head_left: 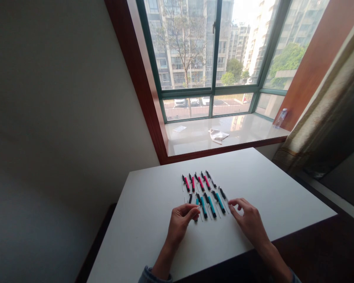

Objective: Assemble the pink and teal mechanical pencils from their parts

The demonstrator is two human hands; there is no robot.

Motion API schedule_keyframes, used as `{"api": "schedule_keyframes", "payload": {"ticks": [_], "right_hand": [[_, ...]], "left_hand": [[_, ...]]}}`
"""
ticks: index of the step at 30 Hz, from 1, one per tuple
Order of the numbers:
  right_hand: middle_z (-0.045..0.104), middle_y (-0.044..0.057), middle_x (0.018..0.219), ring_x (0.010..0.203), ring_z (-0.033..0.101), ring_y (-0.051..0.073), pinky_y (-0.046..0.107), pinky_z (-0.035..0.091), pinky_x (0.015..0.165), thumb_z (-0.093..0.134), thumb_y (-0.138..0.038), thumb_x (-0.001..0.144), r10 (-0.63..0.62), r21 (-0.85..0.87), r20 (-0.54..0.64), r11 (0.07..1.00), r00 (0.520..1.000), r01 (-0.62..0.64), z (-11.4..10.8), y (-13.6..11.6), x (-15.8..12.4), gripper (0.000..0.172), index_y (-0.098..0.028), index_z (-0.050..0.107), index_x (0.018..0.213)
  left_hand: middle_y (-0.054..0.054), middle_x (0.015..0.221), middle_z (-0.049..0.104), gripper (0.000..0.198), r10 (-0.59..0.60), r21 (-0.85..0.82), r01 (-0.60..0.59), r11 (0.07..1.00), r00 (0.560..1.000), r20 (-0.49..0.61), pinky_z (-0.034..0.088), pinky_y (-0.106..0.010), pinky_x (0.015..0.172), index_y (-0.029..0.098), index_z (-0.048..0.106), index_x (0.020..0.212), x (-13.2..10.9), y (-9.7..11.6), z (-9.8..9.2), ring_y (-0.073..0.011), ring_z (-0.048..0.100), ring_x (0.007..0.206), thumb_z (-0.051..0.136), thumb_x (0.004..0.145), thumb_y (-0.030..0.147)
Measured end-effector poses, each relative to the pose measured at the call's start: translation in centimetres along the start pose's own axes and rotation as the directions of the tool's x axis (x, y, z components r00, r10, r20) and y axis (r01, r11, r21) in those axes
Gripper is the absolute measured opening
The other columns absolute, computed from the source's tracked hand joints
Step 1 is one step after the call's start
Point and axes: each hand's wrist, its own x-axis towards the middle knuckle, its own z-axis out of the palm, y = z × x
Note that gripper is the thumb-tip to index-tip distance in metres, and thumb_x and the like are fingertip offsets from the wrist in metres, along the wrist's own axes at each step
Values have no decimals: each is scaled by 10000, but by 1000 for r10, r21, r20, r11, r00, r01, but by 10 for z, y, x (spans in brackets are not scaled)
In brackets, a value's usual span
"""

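Window, green-framed, in a red-brown wooden surround. On the white sill: crumpled cloth at centre, paper slip to its left, clear plastic bottle tilted at the right end. Beyond the glass: high-rise flats, a sparse-leaved tree, parked cars. Right: patterned curtain hanging beside the white tabletop.
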Motion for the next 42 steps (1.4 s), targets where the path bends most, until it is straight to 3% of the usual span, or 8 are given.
{"api": "schedule_keyframes", "payload": {"ticks": [8, 12, 20, 25, 28, 33, 36, 42], "right_hand": [[758, 40, 883, 776, 658, 214, 323, 505, 709, 693, -446, 912, -113, 339, 103, 938, 988, 72, 26, -70, -1, 226, -253, 786, 981], [759, 29, 843, 763, 656, 201, 313, 501, 707, 700, -437, 912, -104, 422, 139, 906, 985, 36, 32, -74, -1, 221, -234, 785, 888], [766, 53, 895, 819, 705, 223, 327, 555, 746, 719, -430, 904, -57, 581, 196, 811, 979, -69, 37, -73, -5, 235, -209, 776, 957], [752, 64, 908, 818, 681, 226, 339, 547, 755, 677, -441, 933, -99, 413, 42, 908, 994, 73, 24, -51, 12, 242, -219, 772, 929], [747, 75, 935, 864, 667, 249, 378, 541, 794, 628, -425, 969, -190, 177, -18, 966, 982, 190, 7, -21, 33, 242, -231, 771, 950], [740, 79, 939, 897, 655, 261, 406, 549, 817, 579, -293, 1005, -351, -15, 95, 935, 932, 354, -5, 18, 50, 201, -230, 769, 983], [740, 67, 929, 865, 654, 250, 391, 558, 782, 590, -218, 991, -375, -59, 151, 920, 915, 387, -2, 27, 48, 182, -240, 771, 988], [747, 64, 924, 856, 664, 253, 387, 566, 764, 619, -189, 969, -374, -93, 139, 917, 917, 388, 1, 37, 44, 168, -241, 778, 986]], "left_hand": [[-72, 693, 745, 271, 26, -3, -25, 1000, 993, 115, 506, -264, 652, 152, 830, 851, -4, 5, 4, -163, 629, 639, 844, 757, 406], [-73, 690, 742, 248, 35, -30, -30, 999, 984, 173, 501, -267, 653, 148, 827, 824, -6, 10, 6, -160, 622, 637, 830, 773, 390], [-80, 695, 736, 278, 50, -26, -46, 999, 984, 171, 515, -279, 656, 136, 818, 838, -7, 11, 6, -165, 628, 645, 819, 786, 410], [-105, 869, 761, 475, 73, -31, -70, 997, 992, 107, 519, -280, 626, 148, 757, 1145, -3, 6, 3, -166, 642, 665, 777, 815, 489], [-94, 827, 737, 483, 87, -18, -86, 996, 996, 34, 498, -268, 600, 134, 749, 1117, 0, 4, 1, -157, 619, 646, 720, 852, 538], [-61, 779, 702, 428, 101, 10, -101, 995, 995, -1, 491, -272, 632, 142, 752, 1041, 0, 7, 1, -152, 594, 656, 708, 865, 529], [-55, 778, 695, 409, 98, 24, -98, 995, 995, 1, 493, -281, 651, 148, 750, 1014, -2, 10, 2, -156, 589, 666, 700, 869, 528], [-49, 764, 688, 404, 86, 45, -86, 995, 996, -6, 497, -288, 662, 158, 747, 983, -4, 12, 2, -162, 585, 670, 703, 857, 539]]}}
